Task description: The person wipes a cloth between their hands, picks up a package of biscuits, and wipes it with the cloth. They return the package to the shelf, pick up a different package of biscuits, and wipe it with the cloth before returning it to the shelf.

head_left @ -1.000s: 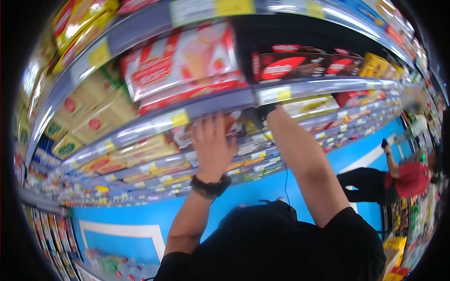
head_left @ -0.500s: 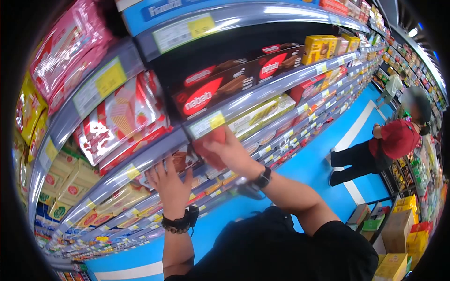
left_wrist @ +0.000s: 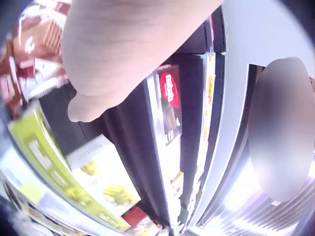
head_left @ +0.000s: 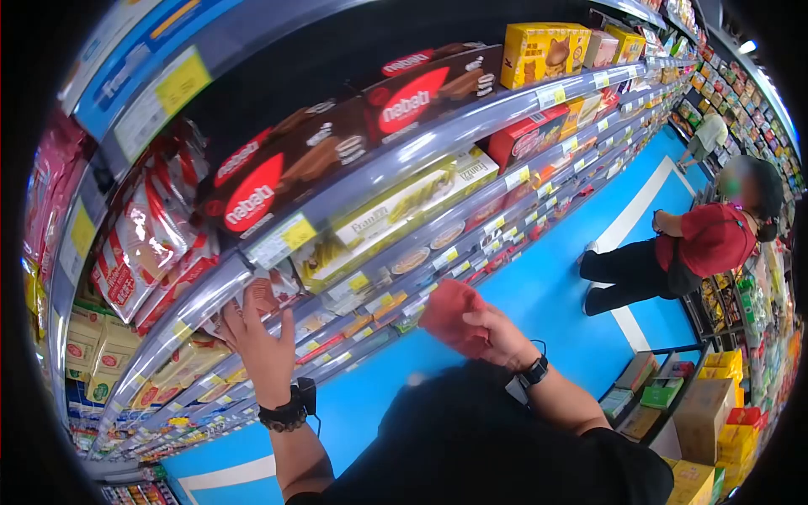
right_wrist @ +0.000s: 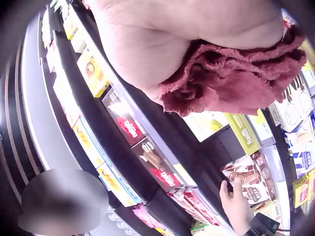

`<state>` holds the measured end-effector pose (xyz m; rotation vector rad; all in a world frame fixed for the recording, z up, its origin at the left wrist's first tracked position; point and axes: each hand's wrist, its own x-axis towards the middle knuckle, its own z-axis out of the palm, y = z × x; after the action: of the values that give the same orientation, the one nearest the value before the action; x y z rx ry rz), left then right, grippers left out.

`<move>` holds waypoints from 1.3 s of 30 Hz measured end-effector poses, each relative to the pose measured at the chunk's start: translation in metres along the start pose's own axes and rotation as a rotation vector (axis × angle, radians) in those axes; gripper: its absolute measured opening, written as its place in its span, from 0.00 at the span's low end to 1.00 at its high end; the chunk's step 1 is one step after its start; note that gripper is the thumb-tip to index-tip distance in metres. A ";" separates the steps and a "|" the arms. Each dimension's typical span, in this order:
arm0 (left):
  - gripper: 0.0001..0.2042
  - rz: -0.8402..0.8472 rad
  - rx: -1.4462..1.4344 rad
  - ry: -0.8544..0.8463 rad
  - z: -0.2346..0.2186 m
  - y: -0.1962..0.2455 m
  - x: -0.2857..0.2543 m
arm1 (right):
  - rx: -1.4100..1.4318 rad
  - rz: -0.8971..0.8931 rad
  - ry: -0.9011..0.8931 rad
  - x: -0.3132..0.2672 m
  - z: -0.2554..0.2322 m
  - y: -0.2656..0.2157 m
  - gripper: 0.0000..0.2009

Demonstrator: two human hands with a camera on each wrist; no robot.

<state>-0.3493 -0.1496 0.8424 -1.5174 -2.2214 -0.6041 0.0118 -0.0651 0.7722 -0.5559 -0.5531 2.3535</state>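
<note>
My right hand (head_left: 502, 338) grips a crumpled red cloth (head_left: 453, 316), held out over the aisle, apart from the shelves. In the right wrist view the cloth's frayed, fuzzy edge (right_wrist: 231, 81) bunches under the palm. My left hand (head_left: 263, 352) reaches to the shelf below the nabati boxes, fingers spread and fairly straight. Its fingertips are at a brown-and-white packet of wafers (head_left: 279, 293), which shows more fully in the right wrist view (right_wrist: 252, 181). A yellow-green Franzzi box (head_left: 396, 215) lies just right of that packet, on the same shelf.
Dark nabati boxes (head_left: 290, 172) line the shelf above, with a yellow box (head_left: 545, 55) farther along. Red-and-white bags (head_left: 151, 236) sit to the left. A person in a red shirt (head_left: 715, 244) stands in the blue-floored aisle, near cartons (head_left: 703, 412) at lower right.
My right hand was reaching in at the shelf, came out with the red cloth, and has drawn back over the aisle. The left hand stays at the wafers while the head view has turned right.
</note>
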 end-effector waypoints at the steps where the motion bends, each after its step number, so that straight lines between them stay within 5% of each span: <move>1: 0.38 0.011 -0.006 -0.008 -0.001 0.015 -0.003 | -0.006 0.005 0.022 -0.004 -0.005 -0.005 0.31; 7: 0.34 0.182 -0.880 -0.516 0.049 0.146 -0.037 | -0.100 0.116 -0.143 -0.022 -0.023 -0.067 0.32; 10: 0.30 -0.119 -1.530 -1.179 0.094 0.180 -0.069 | -0.067 0.176 -0.203 -0.024 -0.056 -0.085 0.34; 17: 0.17 -0.620 -1.570 -0.937 0.116 0.249 -0.108 | -0.194 0.296 -0.105 -0.030 -0.146 -0.099 0.30; 26: 0.17 -0.577 -1.267 -0.782 0.119 0.293 -0.096 | -0.674 0.290 -0.110 -0.010 -0.159 -0.153 0.16; 33: 0.13 -0.485 -1.317 -0.744 0.122 0.296 -0.087 | -0.637 0.342 -0.058 0.001 -0.163 -0.178 0.18; 36: 0.14 -0.495 -1.422 -0.845 0.123 0.300 -0.090 | -0.601 0.151 0.144 0.001 -0.162 -0.166 0.20; 39: 0.15 -0.581 -1.460 -0.668 0.143 0.313 -0.097 | -1.533 -0.585 0.115 -0.006 -0.147 -0.164 0.24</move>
<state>-0.0324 -0.0450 0.7131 -1.6601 -2.8248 -2.6510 0.1734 0.0814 0.7376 -0.9380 -2.0891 0.9751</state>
